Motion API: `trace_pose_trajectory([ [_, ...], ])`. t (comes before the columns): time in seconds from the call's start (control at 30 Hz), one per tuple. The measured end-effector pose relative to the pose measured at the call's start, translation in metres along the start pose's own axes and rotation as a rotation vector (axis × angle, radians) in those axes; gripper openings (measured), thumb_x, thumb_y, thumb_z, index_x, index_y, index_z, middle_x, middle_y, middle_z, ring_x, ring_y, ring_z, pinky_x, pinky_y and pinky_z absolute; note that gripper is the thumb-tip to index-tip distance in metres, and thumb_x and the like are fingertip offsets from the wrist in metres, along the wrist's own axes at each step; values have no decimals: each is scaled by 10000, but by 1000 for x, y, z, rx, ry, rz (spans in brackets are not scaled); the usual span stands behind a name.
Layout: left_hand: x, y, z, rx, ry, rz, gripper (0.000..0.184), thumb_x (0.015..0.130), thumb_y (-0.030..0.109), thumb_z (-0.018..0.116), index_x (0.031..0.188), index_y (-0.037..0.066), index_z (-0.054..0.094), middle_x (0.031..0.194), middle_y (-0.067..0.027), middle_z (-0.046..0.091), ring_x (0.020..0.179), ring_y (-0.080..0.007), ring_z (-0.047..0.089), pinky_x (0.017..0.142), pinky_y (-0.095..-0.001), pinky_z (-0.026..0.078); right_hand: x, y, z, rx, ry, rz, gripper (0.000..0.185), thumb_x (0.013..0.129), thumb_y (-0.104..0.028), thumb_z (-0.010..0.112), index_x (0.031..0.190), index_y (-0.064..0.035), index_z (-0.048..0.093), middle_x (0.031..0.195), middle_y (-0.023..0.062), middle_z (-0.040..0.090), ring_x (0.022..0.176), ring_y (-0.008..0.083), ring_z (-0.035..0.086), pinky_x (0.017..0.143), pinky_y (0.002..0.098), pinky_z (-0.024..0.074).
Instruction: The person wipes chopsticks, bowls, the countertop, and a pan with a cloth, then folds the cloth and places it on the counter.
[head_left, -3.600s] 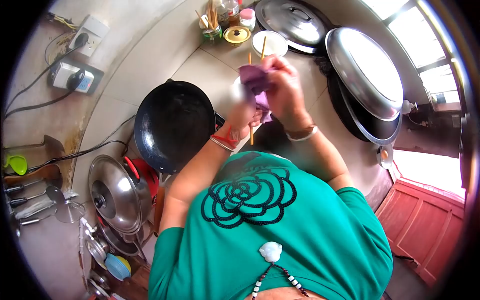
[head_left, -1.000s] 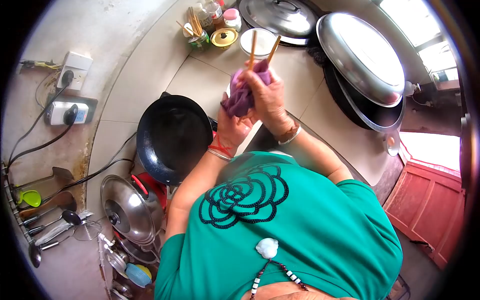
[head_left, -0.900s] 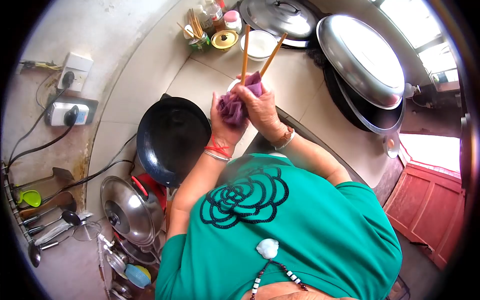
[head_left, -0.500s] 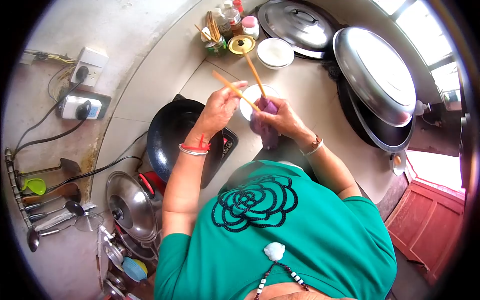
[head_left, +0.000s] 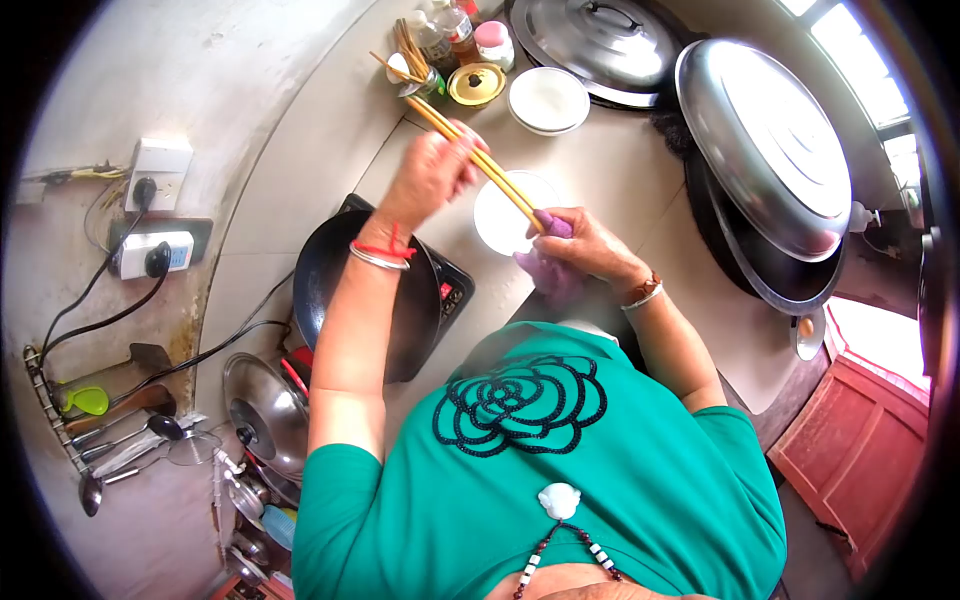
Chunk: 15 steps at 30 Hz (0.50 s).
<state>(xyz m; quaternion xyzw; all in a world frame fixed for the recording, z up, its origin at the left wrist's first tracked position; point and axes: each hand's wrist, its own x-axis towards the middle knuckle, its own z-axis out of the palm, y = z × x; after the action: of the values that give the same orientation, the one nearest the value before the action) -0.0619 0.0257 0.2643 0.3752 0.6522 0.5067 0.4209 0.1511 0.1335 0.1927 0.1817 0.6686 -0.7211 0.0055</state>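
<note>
A pair of long wooden chopsticks (head_left: 507, 184) slants over a white bowl (head_left: 490, 215) on the counter. My left hand (head_left: 432, 178), slightly blurred, has its fingers curled at the upper half of the chopsticks. At their lower end, my right hand (head_left: 590, 246) grips a purple cloth (head_left: 556, 226) wrapped around the sticks, and part of this cloth hangs below the fingers. Under my left forearm, a black wok (head_left: 325, 265) sits on an induction cooker (head_left: 455, 290).
A second white bowl (head_left: 549, 100), a yellow lidded pot (head_left: 476, 84), and a chopstick holder (head_left: 432, 84) stand at the back. On the right, a large metal lid (head_left: 770, 150) leans over a big dark pan (head_left: 735, 245). Utensils and sockets line the left wall.
The two chopsticks were apart and crossed; now they lie side by side. My left hand has moved up and left along them, while my right hand still holds the cloth.
</note>
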Motion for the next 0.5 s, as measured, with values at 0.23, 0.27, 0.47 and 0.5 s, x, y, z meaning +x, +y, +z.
trace_pose_trajectory([
  [0.23,85,-31,-83,77,660,155,286,973,233,425,994,-10,575,718,-46,575,554,-104,539,507,-245,494,-33,59,-38,-20,124,194,192,786,-169,619,899,-15,624,726,38,613,655,111,579,617,260,488],
  [0.27,94,-36,-90,79,662,154,286,973,233,425,994,-10,575,718,-46,575,554,-104,539,507,-245,494,-38,62,-40,68,155,252,179,793,-163,620,894,-14,617,709,36,605,643,111,577,607,260,486],
  [0.47,135,-66,-118,280,848,109,236,953,189,447,976,-3,581,668,-59,585,525,-115,564,481,-267,517,-53,75,-51,52,194,276,152,815,-153,621,881,-18,603,698,28,594,626,103,567,588,258,478],
  [0.5,140,-71,-118,310,830,72,245,953,197,448,990,-3,585,691,-61,595,532,-111,565,483,-260,518,-53,76,-53,58,201,283,149,815,-154,621,879,-19,603,700,27,595,626,101,566,586,256,476],
])
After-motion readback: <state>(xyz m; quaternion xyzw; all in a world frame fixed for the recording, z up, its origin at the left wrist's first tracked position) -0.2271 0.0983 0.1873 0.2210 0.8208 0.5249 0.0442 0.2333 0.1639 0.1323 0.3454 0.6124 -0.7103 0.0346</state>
